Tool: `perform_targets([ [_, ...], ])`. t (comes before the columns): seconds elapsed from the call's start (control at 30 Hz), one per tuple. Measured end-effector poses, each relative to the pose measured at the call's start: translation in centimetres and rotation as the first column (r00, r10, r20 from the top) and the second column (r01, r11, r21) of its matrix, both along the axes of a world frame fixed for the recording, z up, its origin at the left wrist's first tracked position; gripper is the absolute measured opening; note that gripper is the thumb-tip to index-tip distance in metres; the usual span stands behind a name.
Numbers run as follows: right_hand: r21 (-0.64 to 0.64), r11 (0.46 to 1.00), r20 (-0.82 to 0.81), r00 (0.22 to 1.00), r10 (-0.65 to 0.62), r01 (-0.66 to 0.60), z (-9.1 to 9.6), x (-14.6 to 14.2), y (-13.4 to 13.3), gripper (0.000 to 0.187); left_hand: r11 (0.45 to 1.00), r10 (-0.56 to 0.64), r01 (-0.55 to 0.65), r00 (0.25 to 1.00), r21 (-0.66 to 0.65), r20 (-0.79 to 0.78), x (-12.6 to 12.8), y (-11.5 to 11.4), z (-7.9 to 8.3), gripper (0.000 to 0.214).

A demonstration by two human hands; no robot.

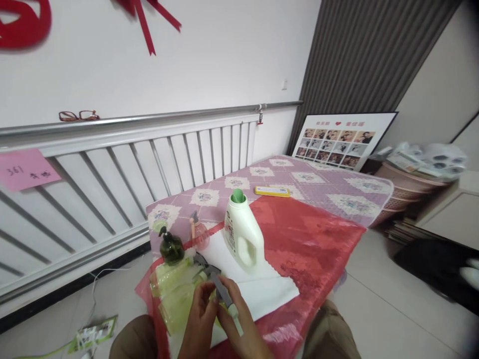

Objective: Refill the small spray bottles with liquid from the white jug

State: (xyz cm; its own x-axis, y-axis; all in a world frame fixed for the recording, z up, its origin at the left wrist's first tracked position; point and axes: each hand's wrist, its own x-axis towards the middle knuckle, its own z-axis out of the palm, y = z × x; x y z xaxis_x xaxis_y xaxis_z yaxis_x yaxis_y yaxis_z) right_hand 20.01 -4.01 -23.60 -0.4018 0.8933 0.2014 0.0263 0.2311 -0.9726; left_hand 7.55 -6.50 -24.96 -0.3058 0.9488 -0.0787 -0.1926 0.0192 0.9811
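Note:
In front of my lap, both hands are together at a grey trigger spray head [222, 290] with a pale green nozzle end. My left hand [202, 311] is closed, its fingers pinching at the underside. Wrapped around the other side is my right hand [241, 319]. What lies under the spray head is partly hidden by my fingers. Beside my left hand, clear yellow-green spray bottles [175, 304] lie on a white cloth [267, 294]. A white detergent jug [245, 234] with a green spout stands upright just beyond my hands.
A dark green pump bottle [171, 247] and a pink spray bottle [200, 234] stand at the left. Red plastic sheeting [299, 234] covers part of the patterned tablecloth [307, 177]. A yellow case [272, 191] lies behind the jug. A white radiator [149, 164] borders the table.

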Motion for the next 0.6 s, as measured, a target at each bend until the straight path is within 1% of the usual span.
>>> perform_targets([
  [0.07, 0.053, 0.998, 0.019, 0.999, 0.029, -0.030, -0.6, 0.1, 0.3, 0.043, 1.000, 0.001, -0.001, 1.000, 0.003, 0.009, 0.1, 0.0, 0.5, 0.038],
  [0.13, 0.073, 0.997, -0.003, 0.999, 0.037, -0.037, -0.7, -0.1, 0.6, 0.041, 1.000, 0.000, 0.000, 1.000, 0.005, 0.013, 0.2, 0.0, 1.0, 0.037],
  [0.27, 0.019, 0.999, -0.069, 0.997, -0.035, 0.036, -0.5, -0.7, 0.8, 0.036, 1.000, 0.007, -0.007, 1.000, -0.005, 0.014, 0.1, 0.1, 1.2, 0.037],
  [0.33, -0.024, 0.999, -0.045, 0.998, -0.042, 0.041, -0.5, -0.8, 0.7, 0.040, 0.999, 0.025, -0.025, 0.999, -0.022, 0.020, 0.0, -0.1, 0.9, 0.040],
  [0.4, -0.053, 0.998, 0.018, 0.999, -0.030, 0.031, -0.8, -0.4, 0.5, 0.054, 0.998, 0.053, -0.053, 0.999, -0.030, 0.012, -0.3, -0.5, 0.3, 0.041],
  [0.47, -0.059, 0.998, 0.096, 0.995, -0.023, 0.029, -1.3, 0.1, 0.3, 0.072, 0.997, 0.070, -0.072, 0.997, -0.037, -0.044, -0.5, -1.3, -0.8, 0.042],
  [0.53, -0.048, 0.999, 0.165, 0.986, -0.013, 0.022, -1.8, 0.7, 0.2, 0.082, 0.994, 0.077, -0.088, 0.982, -0.057, -0.171, -1.0, -2.4, -2.2, 0.041],
  [0.6, -0.021, 1.000, 0.208, 0.978, 0.002, 0.003, -2.2, 1.1, 0.2, 0.085, 0.990, 0.096, -0.126, 0.932, -0.064, -0.348, -1.8, -3.5, -3.9, 0.039],
])
